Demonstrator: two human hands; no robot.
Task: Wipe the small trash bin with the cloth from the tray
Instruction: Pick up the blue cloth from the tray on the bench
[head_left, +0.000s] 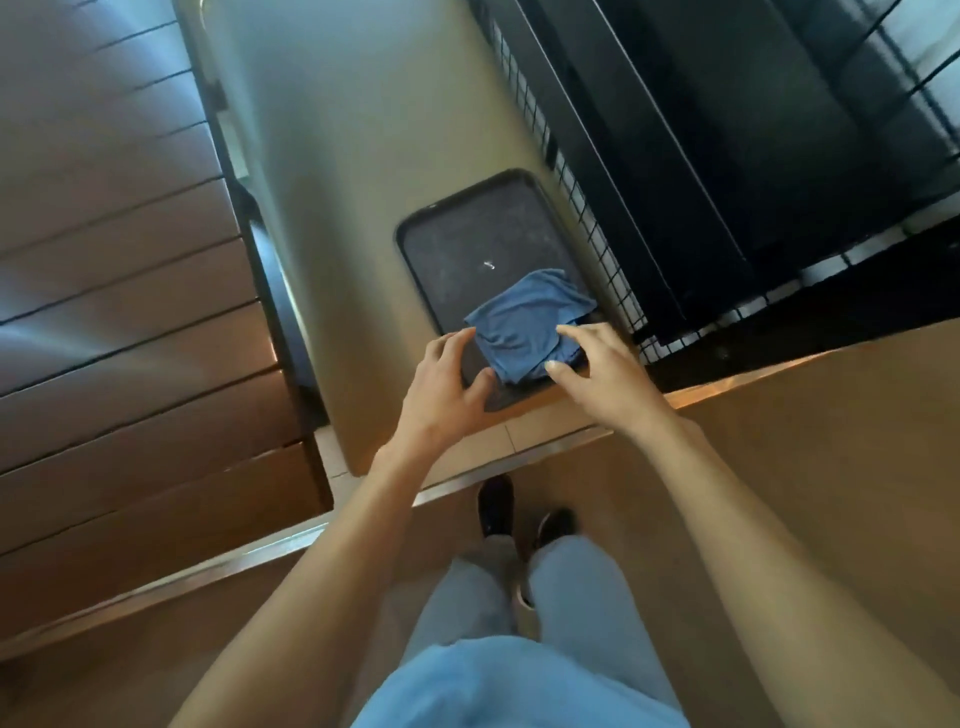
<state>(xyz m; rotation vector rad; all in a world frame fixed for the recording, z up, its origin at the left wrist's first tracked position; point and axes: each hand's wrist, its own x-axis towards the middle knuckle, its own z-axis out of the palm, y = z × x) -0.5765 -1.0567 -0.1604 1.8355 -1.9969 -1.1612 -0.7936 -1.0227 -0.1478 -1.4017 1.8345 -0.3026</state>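
Note:
A folded blue cloth lies on the near right part of a dark rectangular tray. The tray rests on a beige surface. My left hand hovers over the tray's near left corner, fingers spread and slightly curved, just left of the cloth. My right hand reaches in from the right with straight fingers, its thumb tip at the cloth's near corner. Neither hand holds anything. I cannot pick out a small trash bin with certainty.
A black wire grid runs along the tray's right side, with a dark boxy shape behind it. Brown slatted panels fill the left. Below are a tan floor, my legs and dark shoes.

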